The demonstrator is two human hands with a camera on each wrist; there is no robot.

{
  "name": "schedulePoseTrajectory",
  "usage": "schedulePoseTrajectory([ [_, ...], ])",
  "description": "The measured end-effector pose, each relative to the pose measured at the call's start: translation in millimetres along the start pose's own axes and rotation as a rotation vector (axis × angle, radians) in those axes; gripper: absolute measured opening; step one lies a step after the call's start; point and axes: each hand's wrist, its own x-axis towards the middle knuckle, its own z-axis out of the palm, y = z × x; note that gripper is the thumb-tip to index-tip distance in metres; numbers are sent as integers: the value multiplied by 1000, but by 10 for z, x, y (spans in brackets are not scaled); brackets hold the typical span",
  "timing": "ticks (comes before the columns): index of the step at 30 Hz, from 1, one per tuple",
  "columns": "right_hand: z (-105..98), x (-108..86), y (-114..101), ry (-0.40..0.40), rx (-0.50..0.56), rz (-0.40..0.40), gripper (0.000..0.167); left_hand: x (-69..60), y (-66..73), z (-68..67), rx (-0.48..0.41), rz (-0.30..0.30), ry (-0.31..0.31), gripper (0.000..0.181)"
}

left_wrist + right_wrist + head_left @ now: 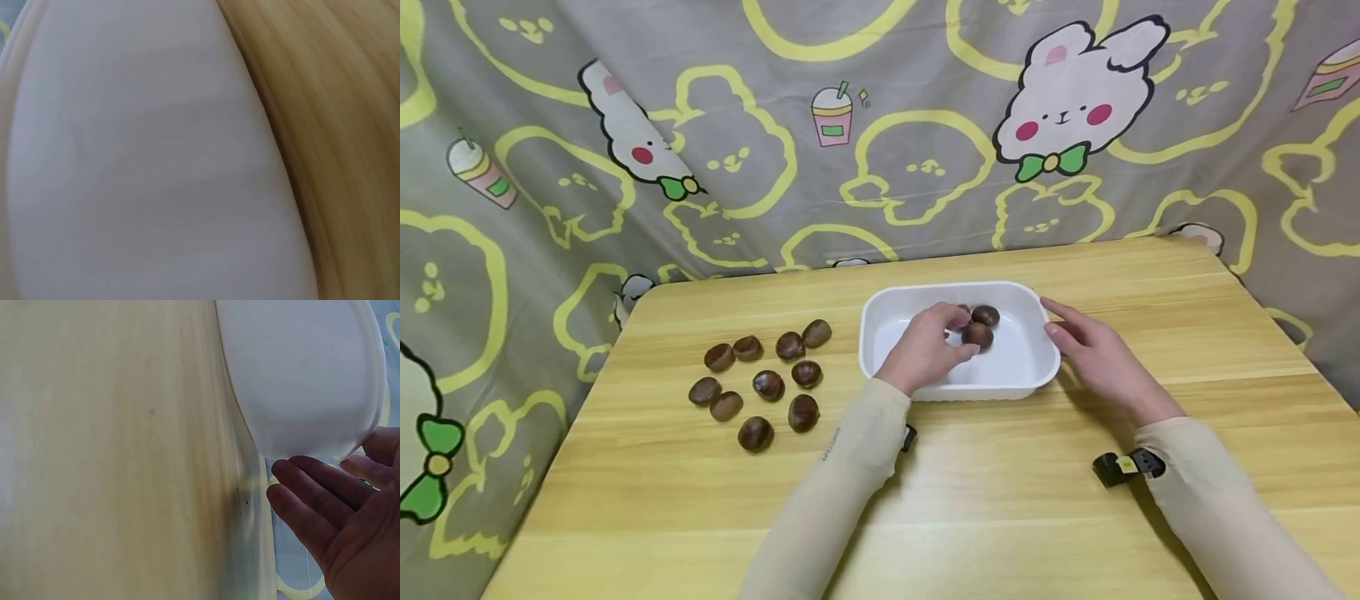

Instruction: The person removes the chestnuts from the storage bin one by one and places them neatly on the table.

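Note:
A white plastic box (1015, 362) stands on the table, and several brown chestnuts (985, 316) lie inside. My left hand (928, 342) reaches over its near wall, thumb and fingers bent and spread beside a chestnut (977, 336); fingers partly hide others. In the left wrist view the box's outer wall (144, 150) fills most of the frame, and no hand shows. With fairly straight fingers, my right hand (1093, 354) touches the box's right end. The right wrist view shows that hand (350, 519) at the end of the box (306, 381).
Left of the box, several loose chestnuts (768, 385) are spread on the wood-grain table (1000, 500). Behind the table's back edge hangs a grey patterned curtain (917, 75). A dark wrist device (1127, 467) sits at the right cuff.

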Motion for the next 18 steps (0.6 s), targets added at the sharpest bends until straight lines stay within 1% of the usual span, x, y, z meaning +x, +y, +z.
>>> schedulePoseTrajectory([
  [5, 2, 6, 8, 3, 11, -15, 53, 68, 49, 67, 100, -10, 5, 38],
  [10, -7, -1, 2, 1, 11, -1, 54, 125, 87, 115, 157, -16, 1, 37],
  [18, -7, -1, 8, 1, 19, 0, 53, 175, 118, 187, 266, -13, -21, 27],
])
